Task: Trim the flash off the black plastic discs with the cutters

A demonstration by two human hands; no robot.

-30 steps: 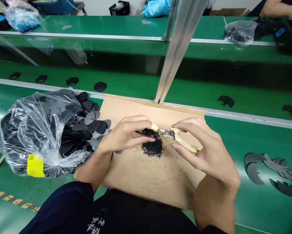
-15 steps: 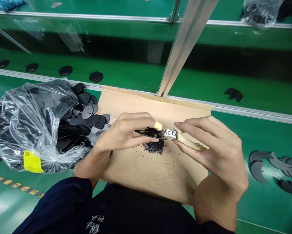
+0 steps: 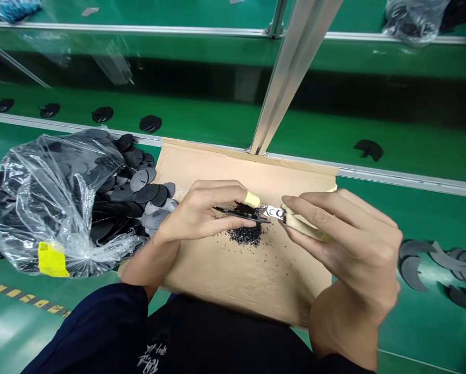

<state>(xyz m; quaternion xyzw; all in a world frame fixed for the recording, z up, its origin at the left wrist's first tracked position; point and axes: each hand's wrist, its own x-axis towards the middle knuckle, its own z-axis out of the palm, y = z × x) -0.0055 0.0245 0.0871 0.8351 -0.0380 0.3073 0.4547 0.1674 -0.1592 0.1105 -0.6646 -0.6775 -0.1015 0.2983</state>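
Between thumb and forefinger, my left hand [image 3: 205, 210] pinches a thin black plastic disc [image 3: 238, 213], held nearly edge-on. A yellow finger cot covers that forefinger's tip. My right hand [image 3: 345, 234] is wrapped round a pair of nippers [image 3: 274, 212] with pale yellow handles and a bright metal head. The nippers' jaws point left and meet the disc's right-hand part; whether they close on it I cannot make out. Below both hands, a heap of small black clippings [image 3: 245, 235] lies on a sheet of brown cardboard [image 3: 217, 275].
On the left, a clear plastic bag [image 3: 57, 192] with a yellow label spills many black discs [image 3: 147, 193]. Curved black pieces [image 3: 414, 270] lie at the right. A metal post [image 3: 291, 78] rises behind the cardboard. Several black parts [image 3: 151, 123] stand along the green surface beyond the rail.
My right hand has shifted slightly right and its grip on the nippers' handles looks altered. The left hand with the disc has hardly moved.
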